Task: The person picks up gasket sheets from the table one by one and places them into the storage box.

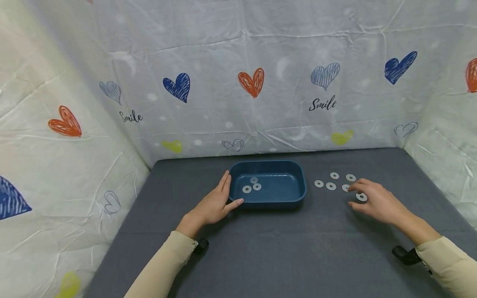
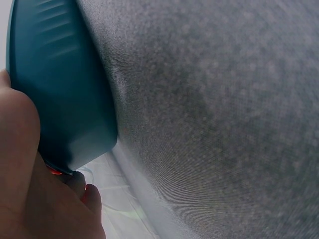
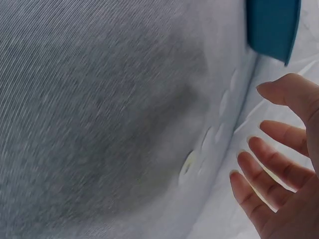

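On the grey tabletop stands a blue rectangular tray (image 1: 268,205), with three flat washers (image 1: 246,191) lying inside toward its left. My left hand (image 1: 211,204) rests at the tray's front left corner, straight fingers along the left side and thumb on the front rim. In the left wrist view, the tray's outer wall (image 2: 65,89) shows beside this hand. Over the right part of the table, my right hand (image 1: 378,203) hovers with thumb and fingers apart and nothing between them. Just below lies a washer (image 1: 361,200); another washer (image 1: 345,191) is partly covered by the fingertips.
Several more washers lie between the tray and my right hand, among them one washer (image 1: 319,186) closest to the tray. A white cloth (image 1: 208,37) printed with hearts hangs behind the table (image 1: 261,256) and along both sides.
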The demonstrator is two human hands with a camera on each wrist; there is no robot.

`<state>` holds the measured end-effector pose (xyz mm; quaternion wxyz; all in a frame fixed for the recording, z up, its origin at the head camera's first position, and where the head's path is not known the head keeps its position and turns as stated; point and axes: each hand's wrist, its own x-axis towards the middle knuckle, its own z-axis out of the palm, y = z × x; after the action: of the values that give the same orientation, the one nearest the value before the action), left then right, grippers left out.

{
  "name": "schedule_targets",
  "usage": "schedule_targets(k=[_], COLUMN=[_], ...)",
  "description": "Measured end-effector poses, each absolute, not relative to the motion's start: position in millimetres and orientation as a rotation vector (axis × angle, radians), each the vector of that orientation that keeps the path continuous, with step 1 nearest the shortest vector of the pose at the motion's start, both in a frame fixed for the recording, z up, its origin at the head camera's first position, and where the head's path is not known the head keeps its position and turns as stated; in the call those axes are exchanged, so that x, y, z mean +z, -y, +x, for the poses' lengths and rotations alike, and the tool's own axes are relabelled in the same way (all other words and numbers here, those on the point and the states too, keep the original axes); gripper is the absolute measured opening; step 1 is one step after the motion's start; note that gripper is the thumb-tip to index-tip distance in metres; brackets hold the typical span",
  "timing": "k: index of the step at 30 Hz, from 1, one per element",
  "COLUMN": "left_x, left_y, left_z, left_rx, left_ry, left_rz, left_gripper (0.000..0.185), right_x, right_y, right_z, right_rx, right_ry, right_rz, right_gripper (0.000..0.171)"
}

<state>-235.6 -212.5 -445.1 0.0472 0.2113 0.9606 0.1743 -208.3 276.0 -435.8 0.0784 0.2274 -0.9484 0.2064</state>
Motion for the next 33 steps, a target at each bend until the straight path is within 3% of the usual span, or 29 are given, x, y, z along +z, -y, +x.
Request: schedule_targets(k=[15,33], left_x=[-444,-445], left_y=[213,213], left_z=[-235,-236], left_rx=[0.54,0.54], left_ry=[-2.925,-2.927], left_rz=[0.653,0.643], left_gripper=[0.1,0.101], right_x=[-450,-459], right_y=[-300,-308], right_z=[-225,-239], right_rx=[0.59,0.642], right_ry=[2.944,2.935], right_rz=[0.571,0.536], right_gripper=[0.044,0.039])
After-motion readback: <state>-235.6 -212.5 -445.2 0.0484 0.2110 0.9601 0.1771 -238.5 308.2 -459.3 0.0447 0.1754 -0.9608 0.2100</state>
